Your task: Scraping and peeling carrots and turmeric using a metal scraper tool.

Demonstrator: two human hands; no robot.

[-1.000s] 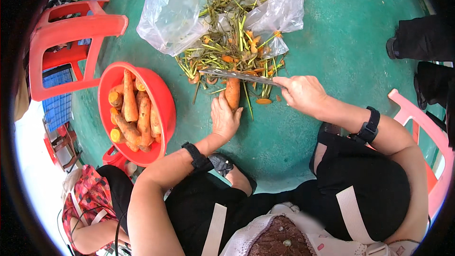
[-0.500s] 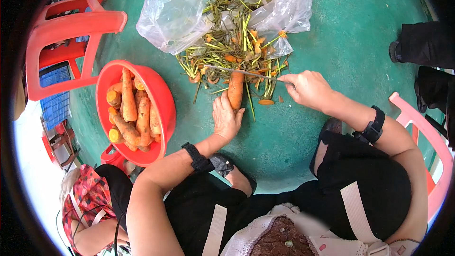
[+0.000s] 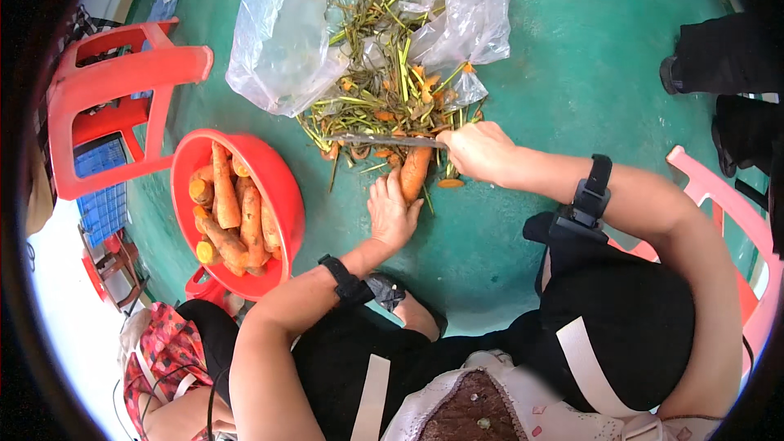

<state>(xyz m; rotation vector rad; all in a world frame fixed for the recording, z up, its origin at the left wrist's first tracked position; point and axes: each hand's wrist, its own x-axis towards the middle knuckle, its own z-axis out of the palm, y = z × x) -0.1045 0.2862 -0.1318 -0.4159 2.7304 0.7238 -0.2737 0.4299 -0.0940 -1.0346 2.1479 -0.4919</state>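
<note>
1. Carrot: one thick orange carrot (image 3: 414, 173) lies on the green painted floor (image 3: 572, 65), its top end under the blade.
2. Left hand (image 3: 390, 214) rests on the carrot's lower end, fingers loosely curled against it.
3. Right hand (image 3: 478, 151) is closed around the handle of a long grey-bladed knife (image 3: 384, 140), whose blade lies across the carrot's top.
4. Just beyond the blade, a heap of green stalks and orange trimmings (image 3: 384, 94) spreads over a clear crumpled plastic bag (image 3: 282, 41).
5. On the person's left, a round red plastic basin (image 3: 282, 196) holds more carrots.
6. Farther left stands a red plastic stool (image 3: 122, 73).
</note>
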